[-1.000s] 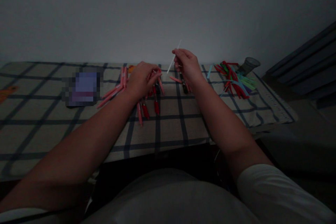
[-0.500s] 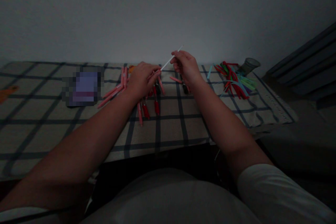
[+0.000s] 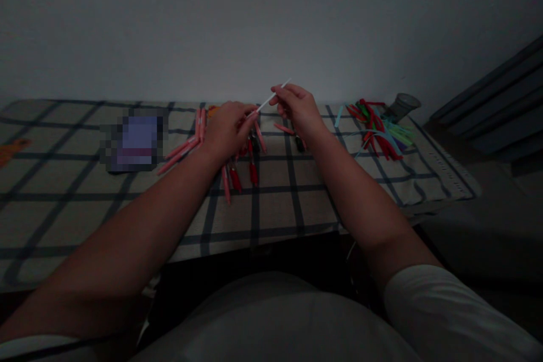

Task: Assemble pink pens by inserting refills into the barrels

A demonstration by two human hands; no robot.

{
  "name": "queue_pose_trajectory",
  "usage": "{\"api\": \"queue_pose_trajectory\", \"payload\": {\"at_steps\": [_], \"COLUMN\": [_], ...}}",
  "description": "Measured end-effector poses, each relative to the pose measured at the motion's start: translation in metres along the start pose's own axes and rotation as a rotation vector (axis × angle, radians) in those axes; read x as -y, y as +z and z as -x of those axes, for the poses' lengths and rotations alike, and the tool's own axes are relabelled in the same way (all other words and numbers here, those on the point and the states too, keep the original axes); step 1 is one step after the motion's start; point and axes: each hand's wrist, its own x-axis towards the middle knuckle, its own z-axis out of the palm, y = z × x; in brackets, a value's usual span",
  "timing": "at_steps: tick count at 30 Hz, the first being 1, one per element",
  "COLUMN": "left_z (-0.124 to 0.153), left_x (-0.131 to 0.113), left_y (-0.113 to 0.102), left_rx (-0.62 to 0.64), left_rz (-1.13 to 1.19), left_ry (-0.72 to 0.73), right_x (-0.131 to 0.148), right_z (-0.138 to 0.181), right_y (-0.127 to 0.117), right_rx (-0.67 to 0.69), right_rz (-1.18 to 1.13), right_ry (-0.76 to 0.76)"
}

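Note:
My right hand [image 3: 297,107] pinches a thin white refill rod [image 3: 274,95] that slants down to the left, its lower tip at the end of a pink pen barrel [image 3: 250,119] gripped in my left hand [image 3: 227,127]. Both hands hover over the far middle of a checked tablecloth [image 3: 275,203]. Under and around my left hand lies a scatter of pink and red pens [image 3: 231,172]. A dark pen [image 3: 299,141] and a pink piece [image 3: 283,128] lie below my right hand.
A heap of red, green and blue strips [image 3: 377,127] lies at the far right, beside a tipped clear cup [image 3: 403,104]. A blurred purple patch [image 3: 133,138] sits at the left, an orange scrap [image 3: 11,150] at the far left edge. A wall stands behind.
My right hand tilted the white rod from upright to slanting and brought its lower tip leftward to the pink barrel in my left hand.

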Motion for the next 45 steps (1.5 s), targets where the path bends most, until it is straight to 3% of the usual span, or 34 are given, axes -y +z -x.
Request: {"api": "queue_pose_trajectory", "payload": {"at_steps": [6, 14, 30, 45], "left_z": [0.001, 0.001, 0.0, 0.002], "left_x": [0.0, 0.003, 0.003, -0.004], "left_y": [-0.001, 0.002, 0.003, -0.002], "left_rx": [-0.001, -0.021, -0.012, 0.023], "left_rz": [-0.023, -0.027, -0.028, -0.059], "left_ry": [-0.011, -0.014, -0.027, -0.084], "right_x": [0.004, 0.007, -0.002, -0.016], "right_z": [0.005, 0.009, 0.006, -0.003], "right_y": [0.002, 0.004, 0.006, 0.006], "right_rx": [0.049, 0.09, 0.203, 0.271], "right_rz": [-0.059, 0.003, 0.132, 0.052], "right_ry": [-0.025, 0.036, -0.003, -0.177]}}
